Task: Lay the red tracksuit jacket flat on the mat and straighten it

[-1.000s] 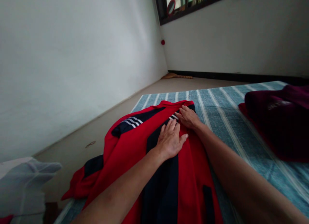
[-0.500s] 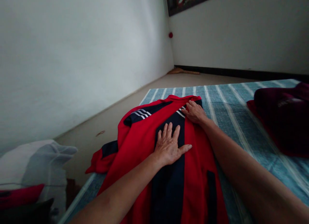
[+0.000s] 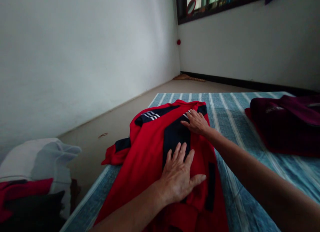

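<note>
A red and navy jacket [image 3: 147, 142] with white stripes lies spread on the blue striped sheet [image 3: 225, 108]. One sleeve is laid lengthwise over its body, and the other sleeve's cuff sticks out over the sheet's left edge. My left hand [image 3: 178, 175] lies with fingers spread on the lower part of the folded-over sleeve. Farther up, near the shoulder stripes, my right hand [image 3: 196, 122] rests on the jacket with its fingers stretched out. Neither hand grips the cloth.
Folded dark purple clothing [image 3: 282, 122] sits at the right on the sheet. At the lower left are a white bag [image 3: 30, 158] and pink and dark clothes [image 3: 30, 195]. A brush or broom [image 3: 187, 77] lies by the far wall corner, beneath a window [image 3: 215, 5].
My left hand has slid down the sleeve toward me. My right hand has shifted slightly down and left near the shoulder. The camera view has tilted up a little.
</note>
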The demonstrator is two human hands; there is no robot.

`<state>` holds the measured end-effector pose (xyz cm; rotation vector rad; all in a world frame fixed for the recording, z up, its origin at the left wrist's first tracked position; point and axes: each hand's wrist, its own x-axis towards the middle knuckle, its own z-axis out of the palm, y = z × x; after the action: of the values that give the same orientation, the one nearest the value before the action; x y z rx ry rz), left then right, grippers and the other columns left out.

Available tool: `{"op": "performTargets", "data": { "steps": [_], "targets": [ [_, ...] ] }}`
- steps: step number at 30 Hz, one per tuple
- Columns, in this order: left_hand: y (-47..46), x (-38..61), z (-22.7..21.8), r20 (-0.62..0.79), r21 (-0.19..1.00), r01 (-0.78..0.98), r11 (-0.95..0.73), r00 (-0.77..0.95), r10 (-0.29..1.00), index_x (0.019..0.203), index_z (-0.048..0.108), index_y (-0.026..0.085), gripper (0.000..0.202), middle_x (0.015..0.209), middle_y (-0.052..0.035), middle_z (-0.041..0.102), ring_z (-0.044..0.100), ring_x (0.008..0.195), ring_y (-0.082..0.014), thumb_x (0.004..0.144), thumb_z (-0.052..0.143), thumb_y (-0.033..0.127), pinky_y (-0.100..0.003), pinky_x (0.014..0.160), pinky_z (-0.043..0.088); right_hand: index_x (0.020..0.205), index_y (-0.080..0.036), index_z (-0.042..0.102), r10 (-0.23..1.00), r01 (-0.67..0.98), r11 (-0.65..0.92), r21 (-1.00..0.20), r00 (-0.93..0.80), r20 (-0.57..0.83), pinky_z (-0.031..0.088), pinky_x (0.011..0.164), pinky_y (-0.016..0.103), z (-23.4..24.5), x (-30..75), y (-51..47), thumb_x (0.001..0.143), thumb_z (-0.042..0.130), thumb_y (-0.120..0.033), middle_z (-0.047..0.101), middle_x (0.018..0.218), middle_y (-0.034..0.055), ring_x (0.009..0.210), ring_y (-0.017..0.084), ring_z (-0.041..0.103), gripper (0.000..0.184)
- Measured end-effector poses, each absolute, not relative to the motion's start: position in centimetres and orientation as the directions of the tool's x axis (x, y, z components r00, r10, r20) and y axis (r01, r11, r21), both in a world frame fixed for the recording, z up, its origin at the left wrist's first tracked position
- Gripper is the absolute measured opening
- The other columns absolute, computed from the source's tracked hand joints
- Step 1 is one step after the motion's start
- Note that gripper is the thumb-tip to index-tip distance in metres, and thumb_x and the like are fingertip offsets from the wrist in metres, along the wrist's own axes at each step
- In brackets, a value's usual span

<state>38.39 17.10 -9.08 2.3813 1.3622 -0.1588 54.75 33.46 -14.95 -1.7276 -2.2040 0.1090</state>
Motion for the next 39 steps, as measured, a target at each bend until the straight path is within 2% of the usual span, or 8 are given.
{"op": "performTargets", "data": {
  "steps": [3, 7, 11, 16, 20, 31, 35, 39],
  "targets": [
    [15.6, 37.8, -10.4, -0.291, 0.317, 0.837, -0.447, 0.534, 0.794, 0.148, 0.021, 0.021, 0.084, 0.156, -0.0147, 0.005, -0.002, 0.143, -0.0323, 0.083, 0.031, 0.073, -0.061, 0.111, 0.008, 0.137, -0.011, 0.042, 0.964, 0.935, 0.246, -0.254, -0.210, 0.163, 0.020, 0.108, 0.046, -15.9, 53.9, 32.0, 0.092, 0.034, -0.062, 0.033, 0.146, 0.0197, 0.136, 0.031, 0.027, 0.069],
    [15.5, 37.5, -12.3, -0.220, 0.306, 0.829, -0.469, 0.540, 0.812, 0.149, 0.019, 0.024, 0.087, 0.157, -0.0124, 0.001, -0.005, 0.143, -0.0307, 0.080, 0.032, 0.077, -0.060, 0.112, 0.003, 0.140, -0.009, 0.037, 0.977, 0.948, 0.205, -0.245, -0.182, 0.114, 0.018, 0.109, 0.045, -16.2, 53.7, 31.5, 0.093, 0.032, -0.061, 0.028, 0.149, 0.0199, 0.138, 0.030, 0.024, 0.071],
    [15.5, 37.5, -12.0, -0.231, 0.311, 0.838, -0.449, 0.525, 0.819, 0.148, 0.020, 0.024, 0.092, 0.157, -0.0129, 0.002, -0.005, 0.143, -0.0318, 0.077, 0.033, 0.080, -0.059, 0.112, 0.004, 0.142, -0.007, 0.034, 0.978, 0.950, 0.202, -0.240, -0.184, 0.096, 0.015, 0.110, 0.047, -14.9, 52.7, 30.4, 0.094, 0.031, -0.060, 0.027, 0.149, 0.0218, 0.139, 0.032, 0.021, 0.072],
    [13.6, 36.8, -11.3, -0.148, 0.321, 0.838, -0.441, 0.504, 0.851, 0.148, 0.024, 0.018, 0.091, 0.156, -0.0156, 0.008, -0.001, 0.143, -0.0300, 0.080, 0.027, 0.078, -0.056, 0.114, 0.006, 0.146, -0.012, 0.031, 0.958, 0.929, 0.287, -0.236, -0.276, 0.077, 0.014, 0.111, 0.043, -14.4, 50.1, 26.5, 0.093, 0.030, -0.063, 0.021, 0.153, 0.0164, 0.141, 0.029, 0.016, 0.074],
    [12.2, 36.1, -12.6, -0.177, 0.314, 0.849, -0.424, 0.491, 0.853, 0.148, 0.022, 0.016, 0.090, 0.156, -0.0167, 0.010, 0.001, 0.143, -0.0293, 0.082, 0.022, 0.077, -0.054, 0.114, 0.008, 0.144, -0.010, 0.036, 0.956, 0.925, 0.292, -0.242, -0.291, 0.042, 0.014, 0.112, 0.044, -15.2, 49.4, 24.7, 0.093, 0.032, -0.060, 0.023, 0.152, 0.0162, 0.141, 0.030, 0.014, 0.071],
    [12.3, 36.6, -13.4, -0.092, 0.200, 0.859, -0.471, 0.495, 0.864, 0.149, 0.018, 0.019, 0.084, 0.156, -0.0156, 0.015, 0.008, 0.143, -0.0312, 0.084, 0.031, 0.071, -0.055, 0.113, 0.012, 0.142, -0.012, 0.037, 0.973, 0.922, 0.229, -0.312, -0.221, 0.061, 0.016, 0.111, 0.045, -14.6, 49.5, 21.2, 0.095, 0.035, -0.055, 0.025, 0.152, 0.0166, 0.141, 0.030, 0.016, 0.065],
    [12.3, 36.8, -13.7, -0.034, 0.132, 0.861, -0.491, 0.499, 0.866, 0.147, 0.025, 0.018, 0.080, 0.155, -0.0169, 0.018, 0.013, 0.143, -0.0310, 0.086, 0.032, 0.068, -0.055, 0.113, 0.013, 0.140, -0.011, 0.040, 0.983, 0.917, 0.185, -0.355, -0.173, 0.065, 0.019, 0.111, 0.044, -14.9, 49.8, 19.9, 0.097, 0.035, -0.051, 0.027, 0.151, 0.0167, 0.141, 0.028, 0.019, 0.059],
    [12.3, 36.9, -13.2, -0.046, 0.103, 0.866, -0.489, 0.495, 0.868, 0.147, 0.026, 0.015, 0.079, 0.153, -0.0169, 0.022, 0.016, 0.142, -0.0324, 0.087, 0.035, 0.066, -0.055, 0.112, 0.016, 0.135, -0.015, 0.046, 0.984, 0.903, 0.177, -0.392, -0.150, 0.101, 0.023, 0.110, 0.041, -13.9, 49.4, 19.2, 0.097, 0.037, -0.047, 0.033, 0.148, 0.0142, 0.139, 0.026, 0.024, 0.051]
  ]
}}
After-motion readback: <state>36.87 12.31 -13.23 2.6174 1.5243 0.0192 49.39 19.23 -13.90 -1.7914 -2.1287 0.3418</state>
